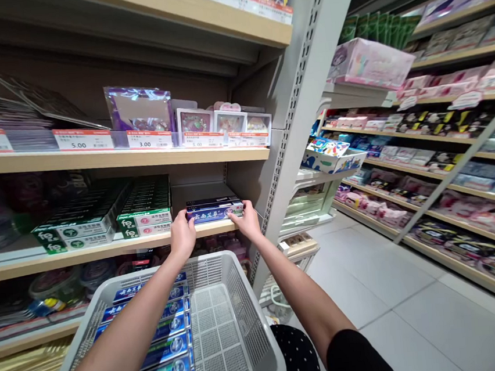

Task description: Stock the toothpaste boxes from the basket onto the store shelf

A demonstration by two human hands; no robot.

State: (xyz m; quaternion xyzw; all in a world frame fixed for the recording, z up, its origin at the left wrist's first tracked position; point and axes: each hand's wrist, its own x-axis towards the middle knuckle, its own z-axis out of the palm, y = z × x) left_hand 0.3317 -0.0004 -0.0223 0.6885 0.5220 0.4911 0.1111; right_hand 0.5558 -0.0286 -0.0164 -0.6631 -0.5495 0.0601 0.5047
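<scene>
in front of us stands a grey shelving unit (289,76), its wood-edged shelves running off to the left, and across the tiled floor (384,289) on the right more loaded shelves (430,176) face us. below the hands sits a light grey slotted basket (220,334), near the shelving unit, one corner partly under our left forearm. along the basket's left side we see a column of blue boxes (169,350), stacked from its near edge toward its far edge, partly covered by that forearm. on the lower shelf (14,270), green-and-white boxes (148,218) lie in two blocks, their ends toward the front edge, left of our hands. nearer that shelf's right end, at its front edge, is the dark blue stack (213,213) we hold, long side toward us; we cannot tell whether it rests fully on the board. our left hand (183,236) is closed on the stack's left end, thumb by the near corner, its other fingers mostly hidden. our right hand (247,221) grips the right end, thumb pressed to the front face. smallest of all, white-and-orange price labels (150,141) line the front edge of the shelf above.
</scene>
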